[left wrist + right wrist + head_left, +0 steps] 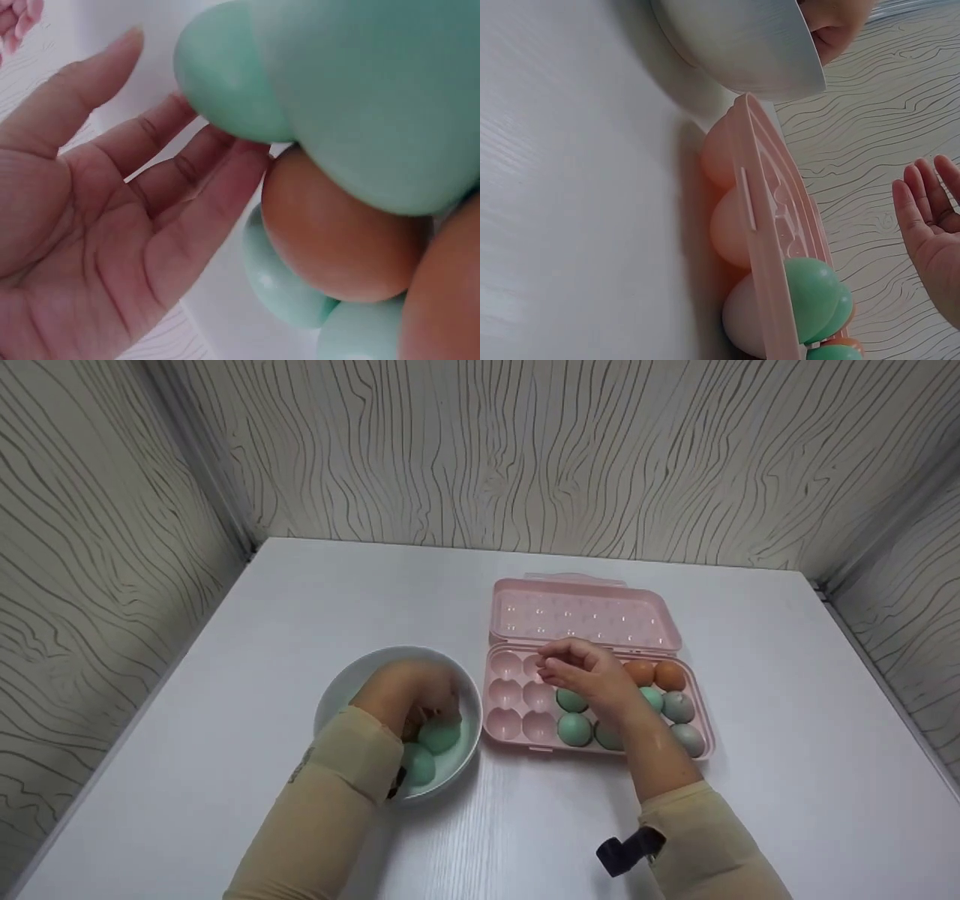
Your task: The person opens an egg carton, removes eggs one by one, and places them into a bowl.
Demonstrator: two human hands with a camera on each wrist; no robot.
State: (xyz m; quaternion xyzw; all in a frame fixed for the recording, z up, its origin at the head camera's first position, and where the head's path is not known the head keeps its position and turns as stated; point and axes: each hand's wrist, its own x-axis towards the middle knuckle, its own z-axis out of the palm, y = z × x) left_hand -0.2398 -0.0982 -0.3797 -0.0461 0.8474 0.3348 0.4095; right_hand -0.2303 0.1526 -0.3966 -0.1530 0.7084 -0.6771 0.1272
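My left hand reaches down into a white bowl of green and brown eggs. In the left wrist view its fingers lie slightly bent beside a green egg and a brown egg, the fingertips at or against them, the thumb spread away. Over the far row of a pink egg carton hovers my right hand, fingers loosely bent, holding nothing visible. Green eggs, brown eggs and pale grey eggs fill cups on the carton's right side; the cups at left hold none.
The carton's pink lid lies folded back behind it. Bowl and carton stand close together on a white table. Patterned panels rise behind and at both sides. A black wrist camera sits on the right forearm.
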